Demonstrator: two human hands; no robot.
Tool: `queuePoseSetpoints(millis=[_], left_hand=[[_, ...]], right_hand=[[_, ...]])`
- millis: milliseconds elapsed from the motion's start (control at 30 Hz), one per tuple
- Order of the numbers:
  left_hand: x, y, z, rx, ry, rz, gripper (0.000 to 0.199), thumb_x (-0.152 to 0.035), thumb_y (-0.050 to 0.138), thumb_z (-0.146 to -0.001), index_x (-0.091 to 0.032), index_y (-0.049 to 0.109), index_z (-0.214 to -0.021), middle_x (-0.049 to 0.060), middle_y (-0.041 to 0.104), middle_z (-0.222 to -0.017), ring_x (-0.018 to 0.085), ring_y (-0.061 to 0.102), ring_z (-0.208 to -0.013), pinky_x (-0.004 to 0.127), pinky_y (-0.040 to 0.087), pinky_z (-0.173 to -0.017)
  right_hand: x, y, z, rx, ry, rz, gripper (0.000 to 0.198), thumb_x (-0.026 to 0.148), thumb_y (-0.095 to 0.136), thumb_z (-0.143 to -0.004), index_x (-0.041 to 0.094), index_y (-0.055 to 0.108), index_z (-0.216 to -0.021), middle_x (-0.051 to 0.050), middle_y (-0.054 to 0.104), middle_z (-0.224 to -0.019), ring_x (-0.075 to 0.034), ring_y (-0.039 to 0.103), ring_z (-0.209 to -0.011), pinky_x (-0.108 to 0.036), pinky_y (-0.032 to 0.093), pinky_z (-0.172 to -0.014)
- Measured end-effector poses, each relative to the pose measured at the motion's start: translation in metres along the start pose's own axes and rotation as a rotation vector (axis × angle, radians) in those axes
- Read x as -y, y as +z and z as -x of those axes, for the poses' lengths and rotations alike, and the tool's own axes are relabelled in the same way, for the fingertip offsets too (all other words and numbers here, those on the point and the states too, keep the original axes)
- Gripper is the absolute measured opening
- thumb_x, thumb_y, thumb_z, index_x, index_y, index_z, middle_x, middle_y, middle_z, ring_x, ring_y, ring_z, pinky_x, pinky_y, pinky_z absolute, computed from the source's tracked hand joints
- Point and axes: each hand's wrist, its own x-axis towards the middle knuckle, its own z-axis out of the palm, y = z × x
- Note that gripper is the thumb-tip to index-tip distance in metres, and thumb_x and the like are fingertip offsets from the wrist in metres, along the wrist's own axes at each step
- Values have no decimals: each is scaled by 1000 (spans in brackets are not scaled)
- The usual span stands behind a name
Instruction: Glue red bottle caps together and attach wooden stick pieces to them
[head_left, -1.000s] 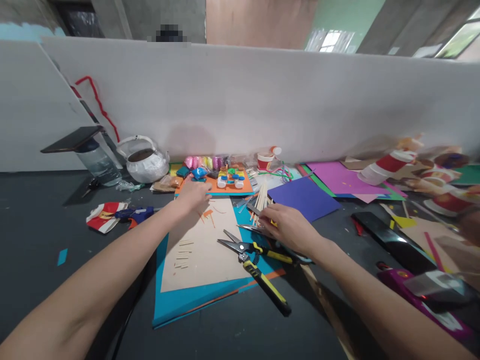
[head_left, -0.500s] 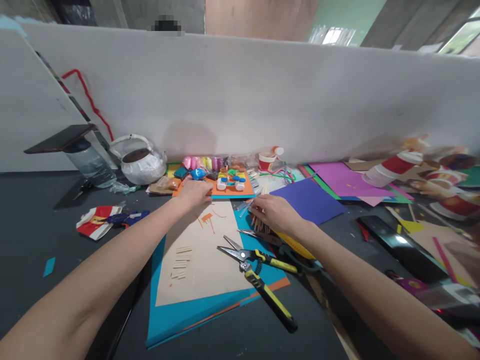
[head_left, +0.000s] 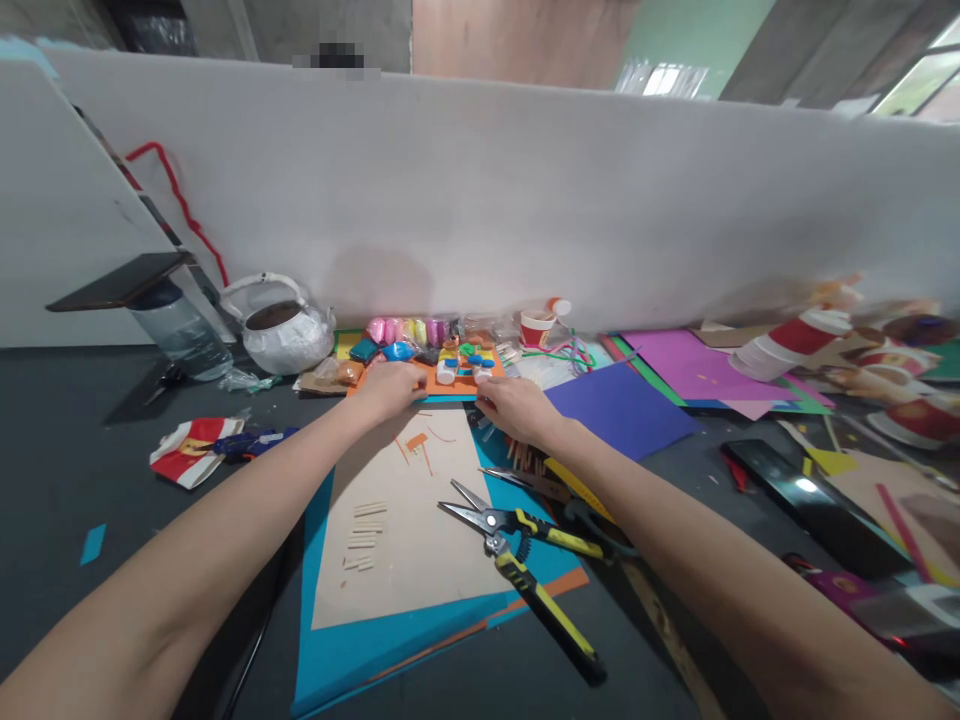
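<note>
At the back centre, my left hand [head_left: 390, 392] lies over the near left part of an orange sheet [head_left: 455, 389], fingers curled at its edge. My right hand [head_left: 519, 408] has its fingertips together at the sheet's near right edge. On that sheet stands a small craft model [head_left: 470, 352] with white round parts in front and blue, green and yellow pieces; it sits between and just beyond my fingertips. Below my hands lies a beige paper [head_left: 420, 570] with rows of short cut sticks [head_left: 365, 535] and orange scraps [head_left: 417, 441]. Several longer sticks [head_left: 525, 455] lie under my right wrist.
Yellow-and-black cutters [head_left: 517, 545] lie with blades apart beside scissors [head_left: 517, 478]. Bagged clay [head_left: 397, 330], a white basket [head_left: 281, 325] and a bottle [head_left: 180, 330] line the back left. Purple paper [head_left: 622, 405] and a phone [head_left: 810, 505] lie right; another person's hand [head_left: 941, 520] is at the edge.
My right hand has left the bundle of sticks and shifted up and left to the orange sheet's near edge. My left hand has stayed nearly in place. The view has shifted slightly.
</note>
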Motion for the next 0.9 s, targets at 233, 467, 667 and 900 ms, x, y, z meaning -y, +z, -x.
queuePoseSetpoints(millis=[233, 467, 667, 900], left_hand=[[3, 0, -7, 19, 1, 23, 31, -35, 60, -94, -16, 61, -119, 9, 64, -117, 21, 65, -100, 43, 56, -85], [-3, 3, -6, -13, 15, -3, 30, -35, 60, -94, -16, 61, -118, 9, 65, -117, 21, 65, -99, 43, 56, -85], [-7, 7, 1, -58, 26, -62, 29, -35, 60, -94, -15, 62, -116, 8, 65, -115, 21, 65, -99, 43, 56, -85], [-10, 15, 4, -87, 34, -118, 30, -34, 60, -94, -15, 61, -118, 9, 65, -116, 21, 65, -99, 42, 57, -84]], right_hand=[[-2, 7, -12, 34, 16, 16, 26, 34, 49, -101, 15, 63, -109, -7, 68, -109, -19, 64, -95, -38, 49, -87], [1, 12, -18, 5, 35, 54, 29, 35, 51, -100, 14, 60, -119, -8, 65, -114, -20, 65, -96, -39, 53, -85], [14, 19, -33, -8, -46, 90, 29, 31, 56, -98, 15, 59, -122, -7, 65, -110, -20, 65, -98, -41, 55, -86], [24, 21, -42, -10, -64, 125, 35, 32, 58, -98, 16, 56, -128, -8, 64, -114, -21, 65, -99, -42, 55, -86]])
